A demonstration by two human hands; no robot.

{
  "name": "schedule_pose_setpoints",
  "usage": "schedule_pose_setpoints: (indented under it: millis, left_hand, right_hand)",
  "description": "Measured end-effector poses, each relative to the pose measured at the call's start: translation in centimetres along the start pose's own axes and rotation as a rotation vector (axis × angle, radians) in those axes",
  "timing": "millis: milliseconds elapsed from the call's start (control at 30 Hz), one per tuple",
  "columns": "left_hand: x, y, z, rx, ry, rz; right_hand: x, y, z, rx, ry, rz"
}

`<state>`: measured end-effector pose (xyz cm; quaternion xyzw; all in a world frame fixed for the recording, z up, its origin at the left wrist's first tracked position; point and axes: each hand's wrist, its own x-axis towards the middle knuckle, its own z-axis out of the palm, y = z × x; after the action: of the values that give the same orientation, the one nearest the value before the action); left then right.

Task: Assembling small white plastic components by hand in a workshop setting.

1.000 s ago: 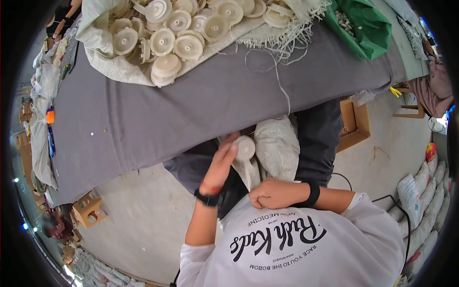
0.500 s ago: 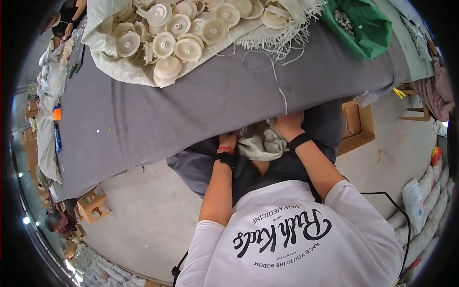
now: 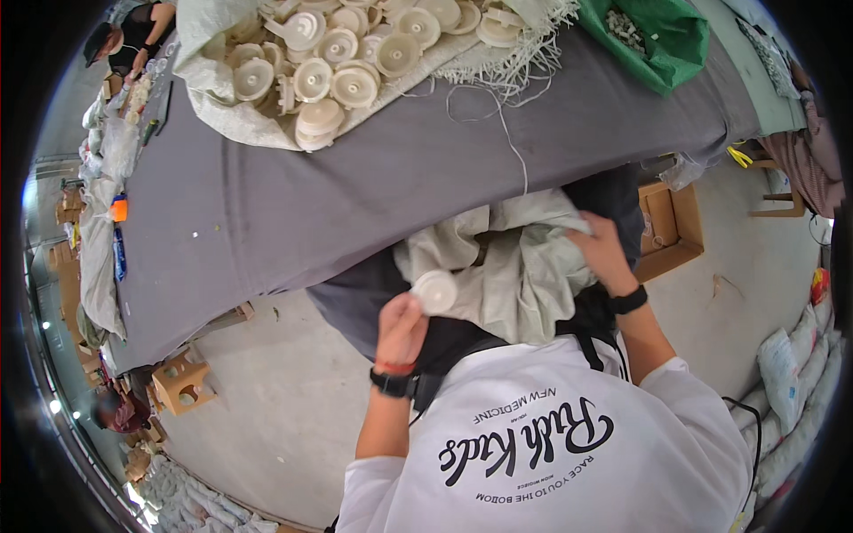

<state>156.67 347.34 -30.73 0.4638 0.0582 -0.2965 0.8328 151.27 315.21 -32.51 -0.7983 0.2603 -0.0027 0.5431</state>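
Note:
My left hand (image 3: pixel 402 322) holds a round cream plastic disc (image 3: pixel 436 291) just in front of my lap. A pale woven sack (image 3: pixel 520 266) lies bunched on my lap under the table edge. My right hand (image 3: pixel 602 253) grips the right side of that sack's cloth. Both wrists wear black bands. On the grey table (image 3: pixel 293 204) beyond, another pale sack is spread flat under a pile of several similar cream discs (image 3: pixel 342 67).
A green bag (image 3: pixel 662 40) sits at the table's far right. A cardboard box (image 3: pixel 666 231) stands on the floor to my right, a wooden block (image 3: pixel 182 382) to my left. White sacks (image 3: pixel 791 391) line the right edge. Another person (image 3: pixel 124 40) works at far left.
My left hand has come out of the lap sack holding a disc. My right hand has shifted right and now grips the sack's edge, which is pulled wider.

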Motion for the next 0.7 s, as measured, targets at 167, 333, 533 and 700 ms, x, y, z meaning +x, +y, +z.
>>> schedule_pose_setpoints:
  millis: [167,333,533,700]
  left_hand:
    - [-2.6,5.8,-1.5,-0.156,0.226,0.249]
    - [-2.7,6.4,-6.1,0.76,0.363,-0.248]
    - [1.3,11.4,3.5,0.674,-0.157,0.106]
    - [10.3,4.0,5.3,0.93,-0.456,-0.261]
  right_hand:
    - [0.2,-1.7,-5.2,0.092,0.265,-0.028]
    - [1.6,-2.3,-4.7,-0.938,0.128,-0.094]
    - [3.1,-7.6,0.0,-0.562,-0.449,-0.604]
    - [6.1,-6.1,7.1,-0.584,-0.861,-0.258]
